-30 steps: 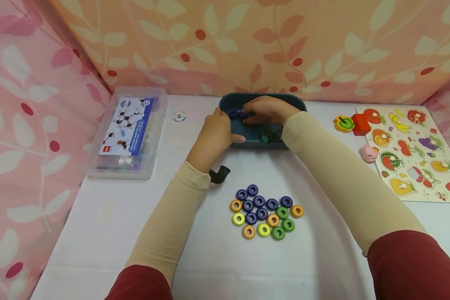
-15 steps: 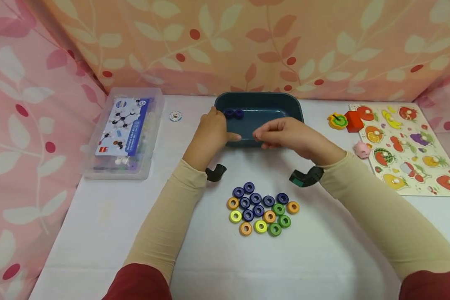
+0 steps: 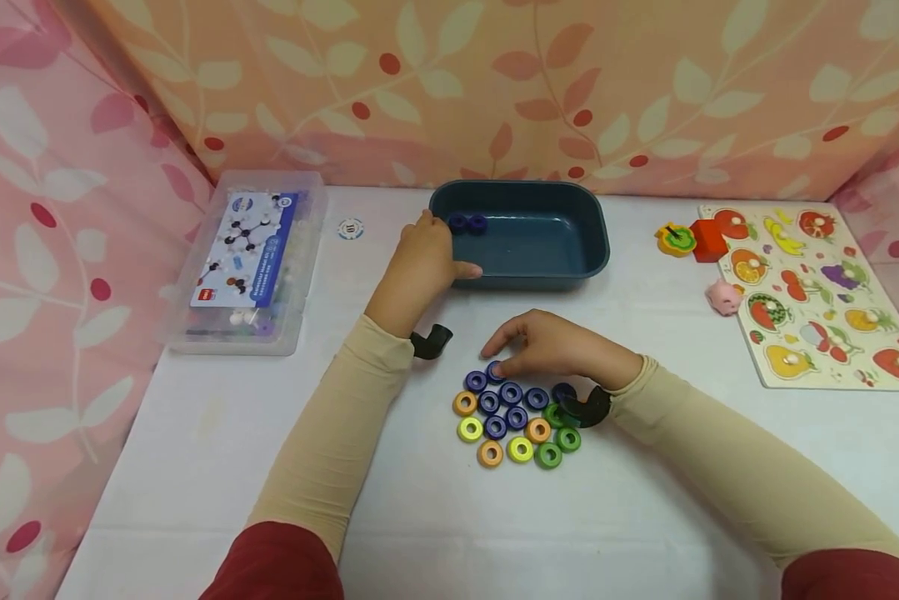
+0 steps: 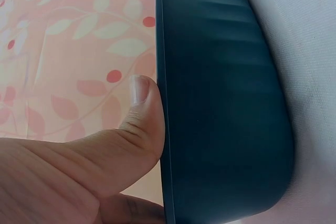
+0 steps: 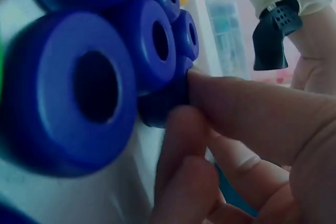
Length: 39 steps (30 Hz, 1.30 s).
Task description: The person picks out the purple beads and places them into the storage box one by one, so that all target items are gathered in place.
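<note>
Play corner, seemingly — leafy cloth (image 3: pixel 307 100), fruit puzzle (image 3: pixel 816 296).

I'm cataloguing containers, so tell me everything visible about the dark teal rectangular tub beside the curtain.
The dark teal tub with rounded corners looks like smooth, shiny plastic, with a thin rim and open top. It stands upright on the white cloth, before the orange patterned curtain. Two round purple rings lie inside toward its left end, where the person's left hand grips its rim.

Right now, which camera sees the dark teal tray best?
The head view: the tray shows nearly whole, rim and inside. The left wrist view has only part of its outside, close up; the right wrist view, just a teal patch, maybe it.
</note>
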### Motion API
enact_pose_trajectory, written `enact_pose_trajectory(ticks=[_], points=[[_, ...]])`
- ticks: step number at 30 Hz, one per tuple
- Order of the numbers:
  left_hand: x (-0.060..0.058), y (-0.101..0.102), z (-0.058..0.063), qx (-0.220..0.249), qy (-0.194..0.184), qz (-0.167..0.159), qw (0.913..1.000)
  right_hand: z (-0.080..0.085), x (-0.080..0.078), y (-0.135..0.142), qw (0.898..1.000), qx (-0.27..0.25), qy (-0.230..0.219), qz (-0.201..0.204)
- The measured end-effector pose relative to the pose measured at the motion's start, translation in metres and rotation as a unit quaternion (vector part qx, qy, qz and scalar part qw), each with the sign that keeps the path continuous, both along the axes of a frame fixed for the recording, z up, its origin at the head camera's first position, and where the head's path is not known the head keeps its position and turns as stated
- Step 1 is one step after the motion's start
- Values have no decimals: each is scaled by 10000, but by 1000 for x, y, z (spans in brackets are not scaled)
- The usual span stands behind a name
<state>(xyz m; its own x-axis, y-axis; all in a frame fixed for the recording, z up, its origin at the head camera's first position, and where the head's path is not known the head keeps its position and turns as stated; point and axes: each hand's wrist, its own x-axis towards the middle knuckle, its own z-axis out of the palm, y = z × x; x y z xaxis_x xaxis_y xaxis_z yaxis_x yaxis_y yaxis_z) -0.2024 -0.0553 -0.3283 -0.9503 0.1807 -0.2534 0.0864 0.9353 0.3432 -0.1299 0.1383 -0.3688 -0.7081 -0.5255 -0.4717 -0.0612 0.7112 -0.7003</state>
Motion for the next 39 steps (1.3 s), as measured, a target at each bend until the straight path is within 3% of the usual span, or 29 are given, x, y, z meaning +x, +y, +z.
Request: enact_pose_trajectory(ticks=[5, 12, 29, 35, 39], points=[[0, 1, 1, 58, 55, 2, 10000, -1, -5, 5, 9981, -157, -552, -233], [0, 1, 0, 38, 20, 65, 10000, -2, -9, 11, 9855, -409, -1458, -762], [1, -1, -1, 124, 4, 94, 9999, -5, -9, 18, 9757, -534, -1799, -1127], [1, -1, -1, 118, 52, 69, 9999, 23, -20, 20, 9825, -636, -1333, -1139], [1, -1, -1, 208, 76, 95, 9997, 54, -43, 18, 9749, -1030, -1024, -1686]])
